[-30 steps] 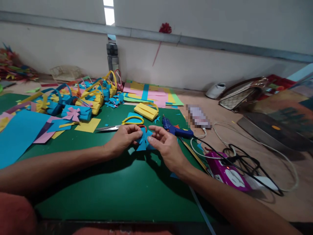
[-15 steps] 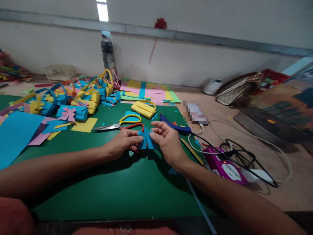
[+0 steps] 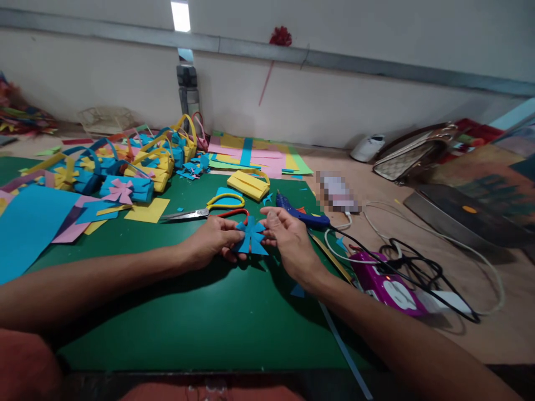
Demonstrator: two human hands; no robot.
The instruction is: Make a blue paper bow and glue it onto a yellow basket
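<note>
A blue paper cut-out shaped like a flower [image 3: 252, 240], with several slit petals, is pinched at its left side between the thumb and fingers of my left hand [image 3: 219, 236]. My right hand [image 3: 288, 236] is at the cut-out's right edge, thumb raised off the paper and fingers loosely curled; whether a fingertip still touches a petal I cannot tell. Just behind my left hand lie scissors [image 3: 188, 215] with one yellow and one red handle. A small yellow paper bag [image 3: 248, 185] lies beyond them, and a blue glue gun [image 3: 307, 217] rests behind my right hand.
Finished paper bags [image 3: 127, 189] with flowers crowd the left, near a large blue sheet [image 3: 33, 228]. Coloured sheets [image 3: 267, 156] are stacked at the back. On the right are a purple power box [image 3: 387, 284], tangled cables [image 3: 422, 273], a phone [image 3: 338, 191] and a glue stick [image 3: 345, 348].
My right thumb has lifted off the blue paper flower, and its right petals now show. My left hand keeps its pinch. The whole view has shifted slightly.
</note>
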